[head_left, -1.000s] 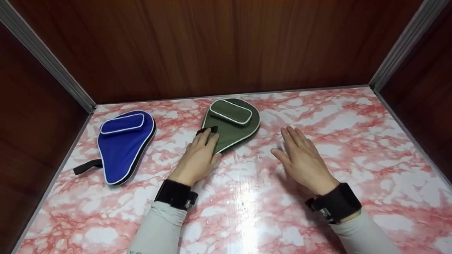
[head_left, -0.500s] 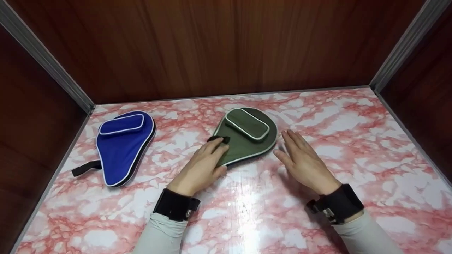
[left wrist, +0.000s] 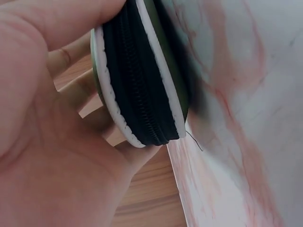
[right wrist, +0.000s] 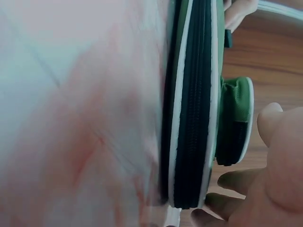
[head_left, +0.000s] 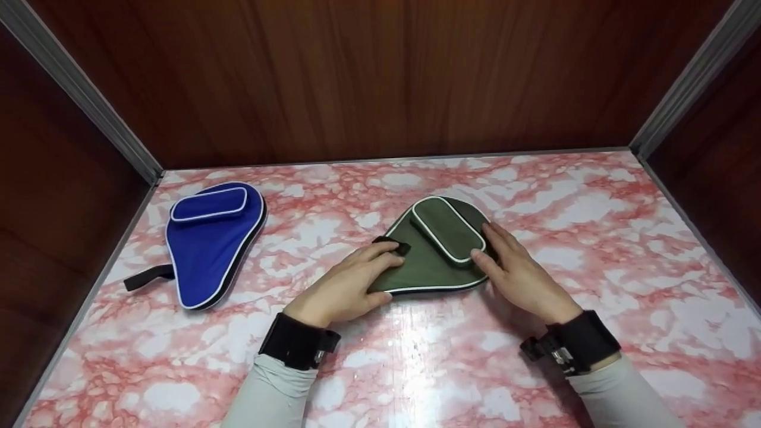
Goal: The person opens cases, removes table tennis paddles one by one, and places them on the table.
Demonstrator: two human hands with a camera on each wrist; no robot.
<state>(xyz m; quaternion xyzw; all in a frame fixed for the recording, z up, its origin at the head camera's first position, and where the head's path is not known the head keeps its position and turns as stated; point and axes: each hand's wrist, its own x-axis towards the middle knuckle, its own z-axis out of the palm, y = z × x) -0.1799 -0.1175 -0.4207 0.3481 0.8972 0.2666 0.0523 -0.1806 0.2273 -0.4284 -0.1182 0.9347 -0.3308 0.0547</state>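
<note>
A green table tennis bat case (head_left: pixel 425 261) with white piping, a raised pocket and a black zip side lies flat on the table. My left hand (head_left: pixel 342 285) grips its narrow end, fingers over the top by the black strap (head_left: pixel 392 245) and thumb along the near side. In the left wrist view the zipped end (left wrist: pixel 139 80) sits between thumb and fingers. At the rounded end is my right hand (head_left: pixel 523 276), fingers fairly straight along the rim and thumb near the pocket (head_left: pixel 449 229). In the right wrist view its fingertips (right wrist: pixel 232 182) are close to the case's edge.
A blue bat case (head_left: pixel 211 249) with a black strap (head_left: pixel 148 277) lies on the left of the red-and-white marbled table (head_left: pixel 333 368). Dark wood-grain panels (head_left: pixel 380 77) enclose the back and both sides.
The green case has slid right and toward me with my left hand and has turned, its narrow end pointing more to the left. My right hand has come from apart to the case's rounded end.
</note>
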